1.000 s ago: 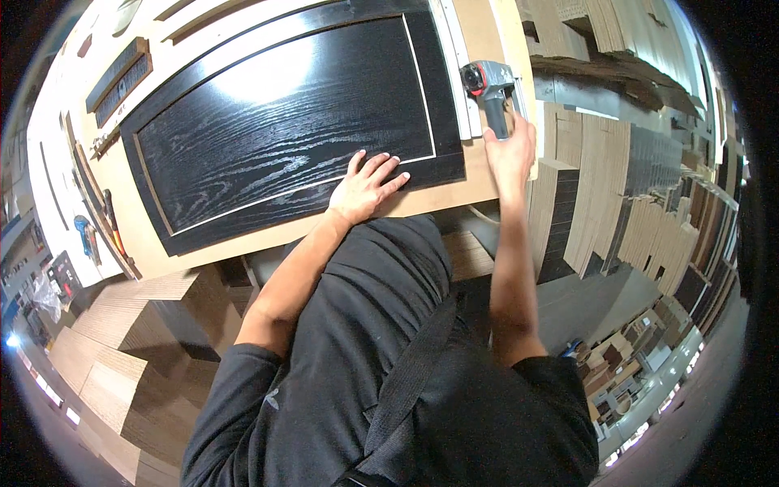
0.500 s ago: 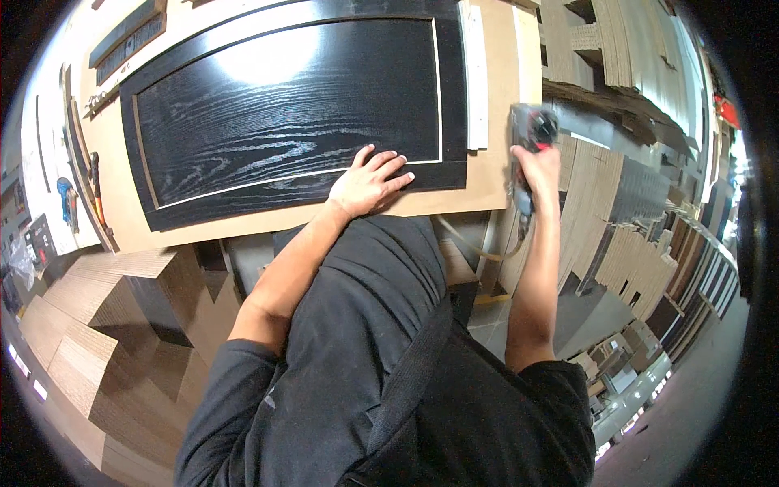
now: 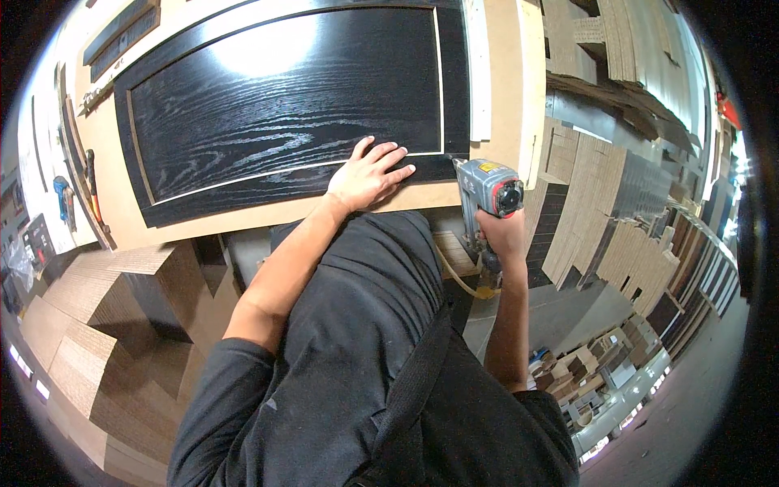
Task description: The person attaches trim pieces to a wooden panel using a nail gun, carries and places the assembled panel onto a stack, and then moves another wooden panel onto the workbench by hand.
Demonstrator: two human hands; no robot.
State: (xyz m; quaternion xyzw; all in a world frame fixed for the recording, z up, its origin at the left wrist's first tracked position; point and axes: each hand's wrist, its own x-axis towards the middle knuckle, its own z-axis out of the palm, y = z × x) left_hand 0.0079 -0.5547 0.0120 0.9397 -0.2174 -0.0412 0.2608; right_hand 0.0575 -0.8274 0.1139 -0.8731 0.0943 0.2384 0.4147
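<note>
A black wood-grain panel door (image 3: 243, 122) with a raised frame and pale strips along its inner edges lies on the workbench (image 3: 308, 219). My left hand (image 3: 369, 172) rests on its near edge, fingers spread over the frame and the pale strip. In my right hand (image 3: 503, 231) is a grey and red nail gun (image 3: 487, 183), gripped by its handle. The tool's nose is at the door's near right corner; whether it touches cannot be made out. A yellowish air hose (image 3: 456, 276) hangs from the handle's lower end.
White strips (image 3: 479, 81) lie along the bench's right side. A hammer (image 3: 92, 187) and a blue-handled tool (image 3: 62, 199) lie at the left, and a dark wood piece (image 3: 122, 36) at the far left. Stacked brown panels (image 3: 138, 284) stand below left, with more stacks (image 3: 580, 203) at the right.
My right hand has brought the nail gun left and nearer to me, from beyond the white strip to the door's near right corner. My left hand stays on the frame.
</note>
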